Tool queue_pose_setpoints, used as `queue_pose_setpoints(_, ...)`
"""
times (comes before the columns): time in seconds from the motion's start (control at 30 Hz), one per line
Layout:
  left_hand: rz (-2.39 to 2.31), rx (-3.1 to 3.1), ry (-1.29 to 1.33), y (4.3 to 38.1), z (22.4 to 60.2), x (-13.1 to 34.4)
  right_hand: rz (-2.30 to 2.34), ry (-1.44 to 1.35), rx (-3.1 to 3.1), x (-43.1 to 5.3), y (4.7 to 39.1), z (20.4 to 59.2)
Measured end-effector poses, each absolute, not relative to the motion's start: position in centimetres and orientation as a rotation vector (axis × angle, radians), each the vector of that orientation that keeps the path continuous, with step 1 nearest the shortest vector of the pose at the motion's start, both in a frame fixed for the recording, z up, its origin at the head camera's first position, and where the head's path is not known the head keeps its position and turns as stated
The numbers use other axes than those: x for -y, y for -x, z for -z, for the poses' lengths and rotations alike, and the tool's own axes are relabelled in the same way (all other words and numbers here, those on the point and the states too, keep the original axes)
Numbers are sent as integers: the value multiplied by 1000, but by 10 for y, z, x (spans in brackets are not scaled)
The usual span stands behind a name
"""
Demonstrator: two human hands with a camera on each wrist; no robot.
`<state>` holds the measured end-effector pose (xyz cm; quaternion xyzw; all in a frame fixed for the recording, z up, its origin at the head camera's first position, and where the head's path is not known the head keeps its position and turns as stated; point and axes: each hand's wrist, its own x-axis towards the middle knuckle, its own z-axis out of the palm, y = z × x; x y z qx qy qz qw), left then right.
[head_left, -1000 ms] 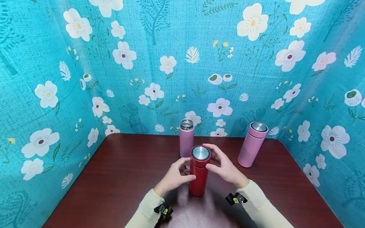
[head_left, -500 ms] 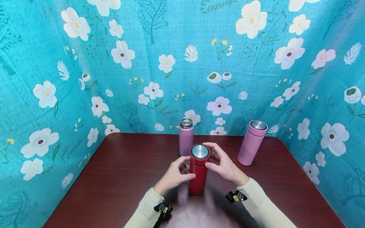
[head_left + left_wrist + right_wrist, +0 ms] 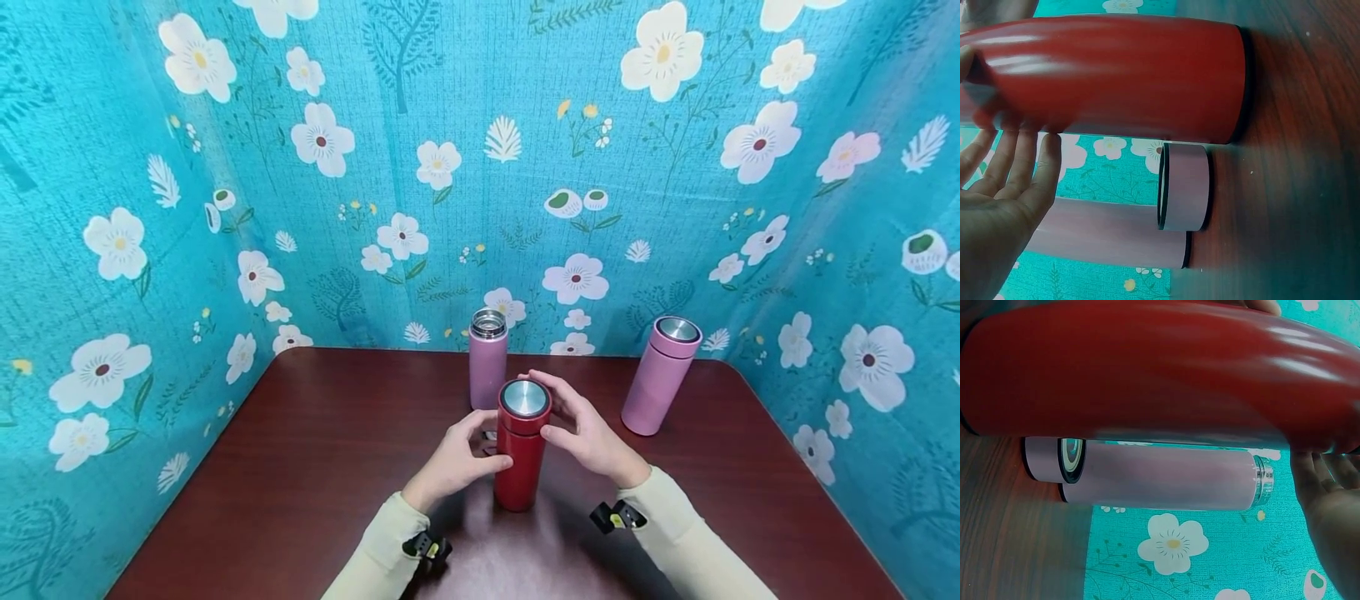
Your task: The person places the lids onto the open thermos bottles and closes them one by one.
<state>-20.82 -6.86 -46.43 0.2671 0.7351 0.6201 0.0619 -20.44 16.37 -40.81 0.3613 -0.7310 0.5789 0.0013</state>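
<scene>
A red thermos (image 3: 520,475) stands upright on the dark table in the head view, its steel-topped lid (image 3: 525,400) sitting on it. My left hand (image 3: 453,462) grips the body from the left, thumb in front. From the right, my right hand (image 3: 592,433) holds the lid, thumb near the seam and fingers behind. Just behind stands a pink thermos (image 3: 488,371) with its steel mouth bare. A loose pink lid (image 3: 1188,187) rests on the table between the two thermoses in the left wrist view; the red thermos and left hand mostly hide it in the head view.
A second pink thermos (image 3: 660,379), its lid on, stands at the back right. Behind the dark wooden table (image 3: 322,467) hangs a turquoise flowered cloth (image 3: 405,183), which also runs along both sides.
The right hand's fingers behind the red lid have shifted slightly up and to the left. The left hand and the thermoses keep their places; the view drifts a little.
</scene>
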Motion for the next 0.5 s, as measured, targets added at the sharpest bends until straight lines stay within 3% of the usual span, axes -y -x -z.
queue_pose_setpoints(0.5,-1873,-2222,-802,206,463,68,-1855,-1057,2282,-163,202,408)
